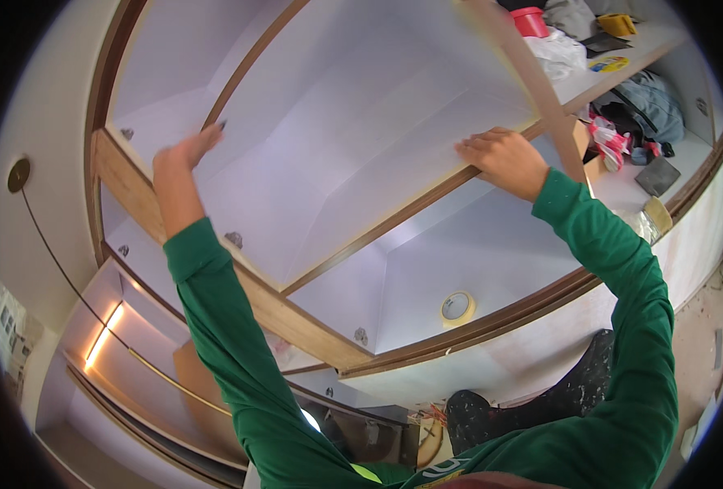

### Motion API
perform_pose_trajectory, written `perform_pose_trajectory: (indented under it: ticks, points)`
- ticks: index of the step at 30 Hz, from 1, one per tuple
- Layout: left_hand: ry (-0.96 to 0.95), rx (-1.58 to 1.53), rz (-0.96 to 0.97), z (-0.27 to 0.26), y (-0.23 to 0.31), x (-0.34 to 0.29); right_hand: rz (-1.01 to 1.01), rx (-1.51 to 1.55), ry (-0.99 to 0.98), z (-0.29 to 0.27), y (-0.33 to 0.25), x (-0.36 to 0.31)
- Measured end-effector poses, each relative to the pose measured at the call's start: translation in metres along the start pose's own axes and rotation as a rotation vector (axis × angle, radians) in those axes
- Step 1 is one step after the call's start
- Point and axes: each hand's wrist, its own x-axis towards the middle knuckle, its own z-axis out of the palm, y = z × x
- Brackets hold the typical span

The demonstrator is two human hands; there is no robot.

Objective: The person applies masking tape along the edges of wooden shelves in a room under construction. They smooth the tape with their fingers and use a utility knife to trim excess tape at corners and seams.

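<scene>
A white-lined cabinet with brown wooden edges fills the middle. My left hand is raised beside its wooden upright, near a thin brown shelf edge. Its fingers are closed and slightly blurred, with a small dark tip showing at their ends that I cannot make out. My right hand lies over the brown front edge of a shelf, fingers bent together around it. Pale yellow strips, apparently masking tape, run along the inside borders. In the compartment below that shelf sits a roll of masking tape.
At the right, shelves hold a red tub, plastic bags, a denim-blue bundle and a wide brush. A hanging lamp rod and a lit niche are at the left. My paint-specked trouser leg shows below.
</scene>
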Motion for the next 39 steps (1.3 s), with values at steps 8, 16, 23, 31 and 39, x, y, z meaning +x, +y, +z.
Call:
perform_pose_trajectory:
  ticks: [8, 16, 23, 31, 39]
  points:
    - [-0.545, 0.184, 0.497, -0.145, 0.068, -0.005, 0.026, 0.027, -0.007, -0.010, -0.003, 0.004]
    - [-1.068, 1.188, 0.075, -0.281, -0.115, -0.019, 0.260, 0.996, 0.190, -0.051, -0.079, 0.037]
    - [-1.493, 1.888, 0.847, -0.284, -0.092, -0.012, 0.207, 0.906, -0.003, -0.060, -0.095, 0.023]
    - [-0.577, 2.127, 2.363, -0.110, 0.155, 0.058, 0.080, 0.942, -0.006, -0.063, -0.096, -0.024]
    - [-0.174, 3.023, 1.950, -0.074, 0.155, 0.050, 0.156, 1.000, -0.085, -0.059, -0.096, -0.062]
